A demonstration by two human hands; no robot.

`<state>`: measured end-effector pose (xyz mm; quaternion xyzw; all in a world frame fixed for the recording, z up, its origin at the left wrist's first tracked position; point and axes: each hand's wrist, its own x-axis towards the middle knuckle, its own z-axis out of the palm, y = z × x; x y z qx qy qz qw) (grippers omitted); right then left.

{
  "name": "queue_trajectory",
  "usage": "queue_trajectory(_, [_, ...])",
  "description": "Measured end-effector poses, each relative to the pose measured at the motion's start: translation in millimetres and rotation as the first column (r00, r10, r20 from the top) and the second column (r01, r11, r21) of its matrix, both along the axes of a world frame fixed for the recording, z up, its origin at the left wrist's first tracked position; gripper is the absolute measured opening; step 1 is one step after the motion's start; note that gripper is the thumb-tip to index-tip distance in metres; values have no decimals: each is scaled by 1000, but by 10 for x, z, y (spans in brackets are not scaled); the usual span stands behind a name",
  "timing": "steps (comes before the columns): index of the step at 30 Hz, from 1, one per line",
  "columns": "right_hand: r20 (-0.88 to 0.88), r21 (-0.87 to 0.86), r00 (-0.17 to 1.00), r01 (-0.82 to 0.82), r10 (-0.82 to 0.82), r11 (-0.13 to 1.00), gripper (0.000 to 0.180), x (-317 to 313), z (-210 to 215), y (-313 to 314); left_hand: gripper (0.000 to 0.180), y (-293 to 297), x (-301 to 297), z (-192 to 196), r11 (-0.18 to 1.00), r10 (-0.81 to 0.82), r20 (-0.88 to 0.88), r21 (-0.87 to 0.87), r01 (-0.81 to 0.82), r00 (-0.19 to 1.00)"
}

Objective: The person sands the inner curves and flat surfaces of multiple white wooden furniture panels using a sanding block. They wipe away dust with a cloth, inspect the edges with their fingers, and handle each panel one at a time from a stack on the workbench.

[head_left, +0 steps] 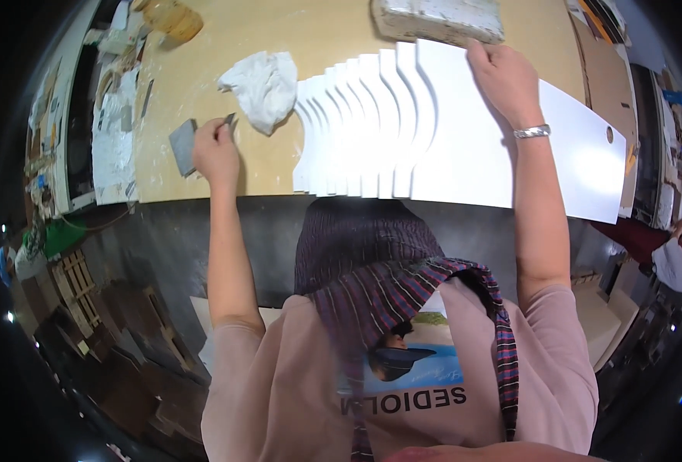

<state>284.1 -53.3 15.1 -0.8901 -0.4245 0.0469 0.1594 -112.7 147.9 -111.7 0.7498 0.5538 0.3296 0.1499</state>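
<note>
A fanned stack of white panels (372, 131) with wavy left edges lies along the near side of the table. My right hand (508, 83) is closed at the far edge of the top white panel (472, 146), its fingers curled over that edge. This panel has a small hole near its right end. To the left of the stack, my left hand (216, 154) is closed, pinching a small dark flat piece (230, 118) whose kind is unclear. A grey flat pad (182, 148) lies right beside that hand. A crumpled white cloth (264, 88) sits between my left hand and the panels.
A worn, whitish block (437, 18) stands behind the panels on the wooden table (191, 85). At the far left is a yellowish jar (170, 19). A thin dark strip (148, 98) lies near the left side. Stacked boards and a wooden pallet (78, 281) stand on the floor behind.
</note>
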Motion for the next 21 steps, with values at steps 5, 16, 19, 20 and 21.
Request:
queue_trajectory(5, [25, 22, 1000, 0, 0, 1000, 59, 35, -31, -5, 13, 293, -313, 74, 997, -58, -22, 58, 59, 998])
queue_trajectory(16, [-163, 208, 985, 96, -62, 973, 33, -47, 129, 103, 37, 2645, -1839, -115, 934, 357, -324, 112, -340, 876])
queue_trajectory(19, [-76, 353, 967, -203, 244, 913, 31, -804, 280, 593, 43, 2937, -1898, -276, 955, 293, -429, 96, -279, 855])
queue_trajectory(20, [-105, 360, 937, -275, 332, 891, 31, -1022, 218, 811, 45, 3006, -1982, -341, 960, 272, -476, 70, -272, 836])
queue_trajectory(21, [7, 237, 921, -380, 390, 894, 33, -1258, 149, 1008, 45, 3064, -2155, -414, 957, 284, -438, 71, -282, 853])
